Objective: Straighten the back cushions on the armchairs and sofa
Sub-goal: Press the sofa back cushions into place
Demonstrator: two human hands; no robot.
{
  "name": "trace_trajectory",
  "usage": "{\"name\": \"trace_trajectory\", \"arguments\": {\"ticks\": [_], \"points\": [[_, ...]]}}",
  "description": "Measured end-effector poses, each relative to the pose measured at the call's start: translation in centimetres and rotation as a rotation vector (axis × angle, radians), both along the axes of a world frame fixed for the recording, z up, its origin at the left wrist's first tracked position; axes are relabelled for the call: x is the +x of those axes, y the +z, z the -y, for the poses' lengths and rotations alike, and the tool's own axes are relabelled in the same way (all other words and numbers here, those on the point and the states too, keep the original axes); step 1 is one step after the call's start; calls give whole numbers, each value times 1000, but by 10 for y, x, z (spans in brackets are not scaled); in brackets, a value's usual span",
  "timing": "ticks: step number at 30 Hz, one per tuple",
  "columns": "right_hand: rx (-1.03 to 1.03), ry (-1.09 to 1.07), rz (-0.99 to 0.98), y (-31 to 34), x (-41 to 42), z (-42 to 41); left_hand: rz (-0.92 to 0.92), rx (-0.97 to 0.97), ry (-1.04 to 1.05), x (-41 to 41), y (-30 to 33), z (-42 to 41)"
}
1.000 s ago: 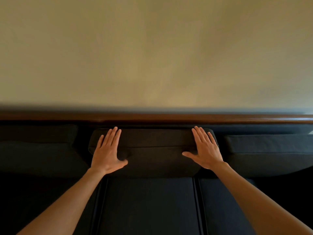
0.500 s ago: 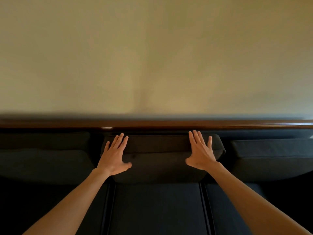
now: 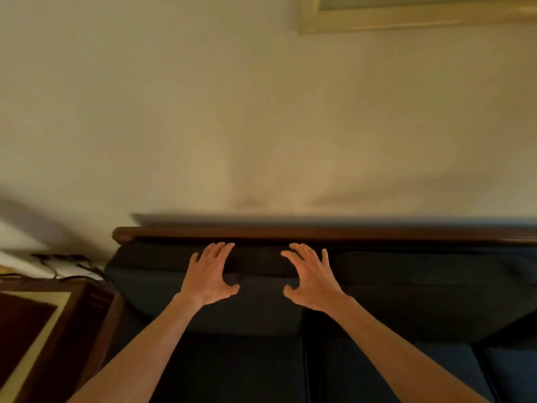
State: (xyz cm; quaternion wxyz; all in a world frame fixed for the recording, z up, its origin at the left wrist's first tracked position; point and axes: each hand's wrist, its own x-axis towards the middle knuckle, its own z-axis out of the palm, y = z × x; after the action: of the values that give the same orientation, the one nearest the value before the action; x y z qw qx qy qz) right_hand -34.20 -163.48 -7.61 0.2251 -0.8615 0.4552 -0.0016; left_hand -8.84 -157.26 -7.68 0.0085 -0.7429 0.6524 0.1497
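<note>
A dark sofa with a brown wooden back rail (image 3: 319, 232) stands against the wall. Its left back cushion (image 3: 151, 283) leans under the rail, and a second back cushion (image 3: 421, 286) sits to its right. My left hand (image 3: 210, 276) lies on the upper part of the left cushion, fingers spread toward the rail and thumb down the front. My right hand (image 3: 312, 279) rests near that cushion's right end, close to the gap between the two cushions, with its fingers spread and slightly bent. Neither hand clearly grips the fabric. Dark seat cushions (image 3: 232, 370) lie below.
A dark wooden side table (image 3: 43, 330) stands against the sofa's left end, with black cables (image 3: 58, 263) behind it. A framed picture (image 3: 406, 16) hangs on the beige wall at the upper right.
My view has swung left to the sofa's left end. Both hands left the middle back cushion and now sit closer together on the left one.
</note>
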Motion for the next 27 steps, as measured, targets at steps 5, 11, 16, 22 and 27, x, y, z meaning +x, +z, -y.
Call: {"name": "trace_trajectory", "arguments": {"ticks": [5, 11, 16, 22, 27], "points": [[6, -2, -257, -25, 82, 0, 68, 105, -22, 113, -19, -22], [6, -46, -469, -34, 108, 4, 151, 144, -51, 178, -30, -24], [-36, -27, -468, -24, 111, -10, 194, 82, -147, 176, -22, -27], [-212, -14, -395, -10, 86, -34, 173, -173, -157, 183, -16, -59], [-155, -30, -375, -25, 95, -38, 187, -81, -137, 175, -34, -59]]}}
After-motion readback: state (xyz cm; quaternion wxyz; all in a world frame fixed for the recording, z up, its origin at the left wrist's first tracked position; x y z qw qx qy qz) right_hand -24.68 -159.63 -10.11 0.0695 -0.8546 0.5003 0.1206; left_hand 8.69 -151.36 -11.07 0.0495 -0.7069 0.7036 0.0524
